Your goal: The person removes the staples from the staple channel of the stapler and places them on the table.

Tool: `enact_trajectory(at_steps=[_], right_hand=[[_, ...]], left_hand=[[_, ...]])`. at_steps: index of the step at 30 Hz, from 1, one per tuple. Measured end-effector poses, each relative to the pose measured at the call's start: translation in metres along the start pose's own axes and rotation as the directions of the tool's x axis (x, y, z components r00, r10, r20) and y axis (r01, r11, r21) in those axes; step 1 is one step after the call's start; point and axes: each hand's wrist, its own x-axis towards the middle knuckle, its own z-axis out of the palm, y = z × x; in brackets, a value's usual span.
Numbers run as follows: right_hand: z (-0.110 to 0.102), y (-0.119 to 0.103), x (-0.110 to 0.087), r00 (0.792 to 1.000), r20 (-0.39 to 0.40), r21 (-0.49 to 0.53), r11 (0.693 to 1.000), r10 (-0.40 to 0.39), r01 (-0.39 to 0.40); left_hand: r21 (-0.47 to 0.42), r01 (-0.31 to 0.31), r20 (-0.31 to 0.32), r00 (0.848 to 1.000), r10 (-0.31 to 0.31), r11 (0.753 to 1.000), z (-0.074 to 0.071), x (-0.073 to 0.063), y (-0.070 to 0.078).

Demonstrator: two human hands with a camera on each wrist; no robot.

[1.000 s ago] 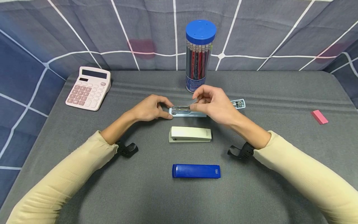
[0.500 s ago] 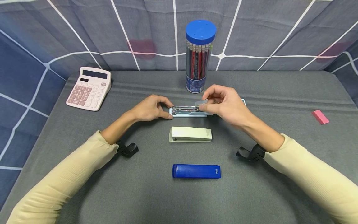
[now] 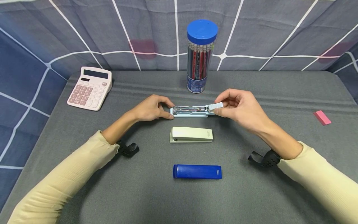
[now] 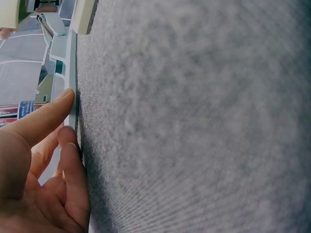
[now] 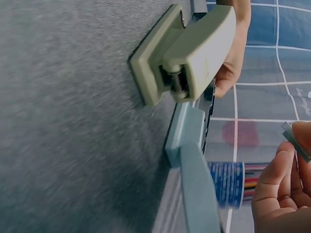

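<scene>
A light blue stapler (image 3: pixel 190 115) lies on the grey table with its top folded back to the right, baring the metal staple channel. My left hand (image 3: pixel 152 109) holds the base at its left end between thumb and fingers; in the left wrist view the thumb (image 4: pixel 53 109) sits along the base's edge. My right hand (image 3: pixel 241 107) pinches a small silvery strip of staples (image 3: pixel 216 106) over the stapler's hinge end. The right wrist view shows the strip (image 5: pixel 296 141) between thumb and fingertips, clear of the stapler. The folded-back top is mostly hidden behind my right hand in the head view.
A cream stapler (image 3: pixel 191 134) lies closed just nearer than the light blue one, a blue stapler (image 3: pixel 197 171) nearer still. Behind stands a tall tub of pencils (image 3: pixel 199 59). A pink calculator (image 3: pixel 90 88) is at the back left, a pink eraser (image 3: pixel 322 118) at the right.
My right hand has moved right along the channel with the staple strip, which now shows more fully over the hinge end. My left hand stays on the base.
</scene>
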Motion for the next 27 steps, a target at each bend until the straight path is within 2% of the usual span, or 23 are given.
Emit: enact_trajectory(at_steps=[7, 11, 14, 20, 24, 27], right_hand=[[-0.019, 0.01, -0.013, 0.997, -0.078, -0.033, 0.999, -0.008, 0.006], [-0.031, 0.019, -0.019, 0.992, -0.125, 0.073, 0.997, -0.013, 0.023], [-0.042, 0.027, -0.023, 0.987, -0.161, 0.171, 0.984, -0.03, 0.058], [-0.062, 0.04, -0.027, 0.964, -0.261, 0.228, 0.966, -0.057, 0.118], [-0.072, 0.049, -0.028, 0.95, -0.312, 0.274, 0.957, -0.005, 0.095], [-0.079, 0.057, -0.028, 0.949, -0.31, 0.284, 0.958, 0.053, 0.039]], left_hand=[[-0.004, 0.0, 0.0, 1.0, 0.0, 1.0, -0.001, 0.0, 0.001], [-0.004, 0.002, 0.001, 1.0, -0.002, 1.0, -0.001, 0.0, 0.001], [-0.01, 0.002, 0.004, 1.0, -0.002, 1.0, 0.0, 0.001, 0.001], [-0.02, 0.002, 0.007, 1.0, -0.002, 1.0, 0.0, 0.001, 0.001], [-0.02, 0.001, 0.007, 1.0, -0.001, 1.0, 0.0, 0.001, 0.001], [-0.022, 0.004, 0.009, 1.0, -0.004, 1.0, 0.0, 0.0, 0.001]])
